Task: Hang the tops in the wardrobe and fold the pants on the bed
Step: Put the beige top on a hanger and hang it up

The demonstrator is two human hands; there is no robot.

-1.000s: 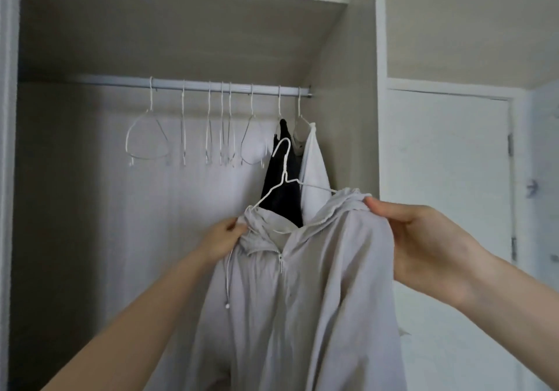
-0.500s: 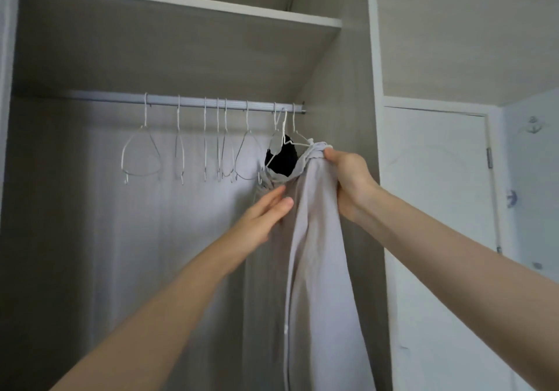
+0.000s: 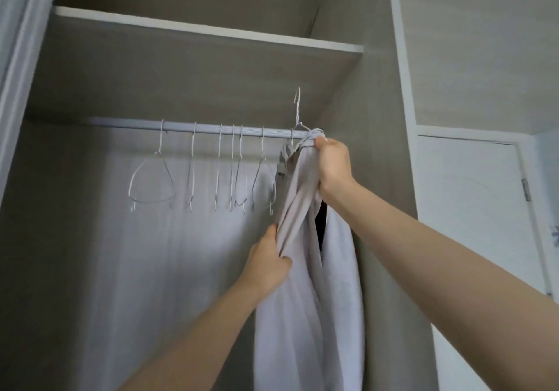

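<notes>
Just above the silver wardrobe rail's (image 3: 211, 128) right end, the white wire hanger's hook (image 3: 298, 103) pokes up, the right hand (image 3: 332, 163) clenching the pale grey top's (image 3: 305, 269) shoulder below it, the left hand (image 3: 267, 265) pinching lower fabric.

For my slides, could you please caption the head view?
Both hands lift a grey hooded top on its hanger toward the wardrobe rail.

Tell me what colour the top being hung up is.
Pale grey hooded fabric top, clearest in the head view.

dark garment (image 3: 320, 224) mostly hidden behind grey top (image 3: 305, 300), top's hem cut off at bottom edge
</notes>
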